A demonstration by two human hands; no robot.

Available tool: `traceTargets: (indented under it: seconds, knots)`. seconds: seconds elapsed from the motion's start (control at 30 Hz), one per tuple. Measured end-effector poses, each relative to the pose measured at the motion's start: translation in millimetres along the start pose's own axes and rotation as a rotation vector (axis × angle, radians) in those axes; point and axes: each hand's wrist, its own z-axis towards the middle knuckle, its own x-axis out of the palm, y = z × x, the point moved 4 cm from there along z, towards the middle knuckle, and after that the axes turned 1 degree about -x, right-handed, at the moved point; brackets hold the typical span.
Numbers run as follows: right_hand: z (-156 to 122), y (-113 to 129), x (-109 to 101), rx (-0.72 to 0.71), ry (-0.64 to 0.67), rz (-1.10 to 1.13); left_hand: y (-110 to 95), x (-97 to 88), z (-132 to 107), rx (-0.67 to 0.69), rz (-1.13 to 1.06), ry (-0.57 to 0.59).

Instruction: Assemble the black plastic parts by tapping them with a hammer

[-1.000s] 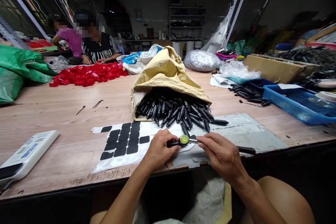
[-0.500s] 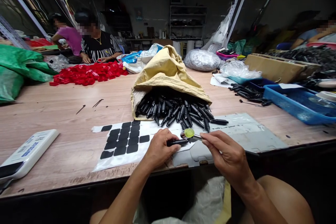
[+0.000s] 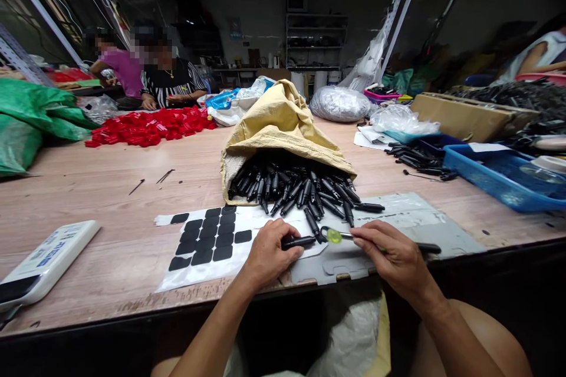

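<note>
My left hand is closed around a black plastic part near the table's front edge. My right hand pinches a thin tool whose metal tip carries a small yellow-green disc, just right of the part. Both hands rest over a grey plastic sheet. Behind them a yellow sack lies open, spilling several black parts. To the left lies a white sheet of black square pads.
A white device lies at the front left. Red parts and green bags are at the far left, where two people sit. Blue trays, a cardboard box and more black parts are on the right.
My right hand lifted the tool with the yellow-green disc off the black part, then lowered it to the right. The left hand stayed in place with the part.
</note>
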Motion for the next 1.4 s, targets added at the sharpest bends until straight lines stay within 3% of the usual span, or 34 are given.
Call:
traceTargets:
  seconds: [0.23, 0.73, 0.93, 1.07, 1.2, 1.3, 1.4]
  knots:
    - [-3.5, -26.4, 2.5, -0.114, 0.130, -0.083, -4.0, -1.5, -0.5, -0.030, 0.008, 0.005]
    - [-7.3, -32.7, 8.8, -0.040, 0.120, -0.065, -0.4, 0.4, -2.4, -0.009, 0.011, 0.015]
    - [-9.1, -41.6, 8.0, 0.004, 0.033, -0.138, -1.1, -0.1, -3.4, -0.011, 0.020, 0.020]
    - [-9.5, -43.4, 9.8, 0.015, 0.062, -0.133, -0.7, -0.4, -1.5, -0.015, 0.023, 0.019]
    - [-8.8, -41.7, 9.7, 0.029, 0.072, -0.146, -10.7, -4.8, -6.6, 0.029, -0.020, 0.031]
    - [-8.5, -40.6, 10.0, 0.040, 0.094, -0.156, -27.3, -5.1, -26.5, 0.097, -0.098, 0.112]
    - [-8.6, -40.1, 10.1, 0.051, 0.109, -0.180, -35.5, 10.5, -59.1, 0.198, -0.145, 0.336]
